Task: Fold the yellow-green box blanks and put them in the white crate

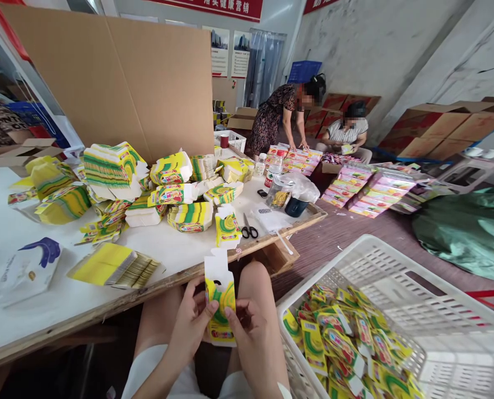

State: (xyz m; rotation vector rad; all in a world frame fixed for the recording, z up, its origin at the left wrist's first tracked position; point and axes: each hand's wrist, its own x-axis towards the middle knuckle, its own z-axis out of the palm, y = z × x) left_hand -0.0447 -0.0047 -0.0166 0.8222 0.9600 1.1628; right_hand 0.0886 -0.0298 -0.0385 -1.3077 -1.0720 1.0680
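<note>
Between my two hands, above my lap, is a small yellow and green carton (221, 302) with its white end flaps standing up. My left hand (195, 310) grips its left side, thumb on the front face. On the right side my right hand (247, 327) holds it, thumb likewise on the front. Another flat carton (227, 228) lies at the table edge just beyond. Black scissors (249, 228) rest beside that one. To my right, a white plastic basket (375, 246) contains many similar yellow cartons (346, 338).
Bundles of flat cartons (180, 191) cover the white table (6, 327), before a large cardboard sheet (147, 83). Jars (278, 191) and a dark mug (297, 206) stand at its right end. Two people (278, 116) work beyond, near stacked pink boxes (382, 191).
</note>
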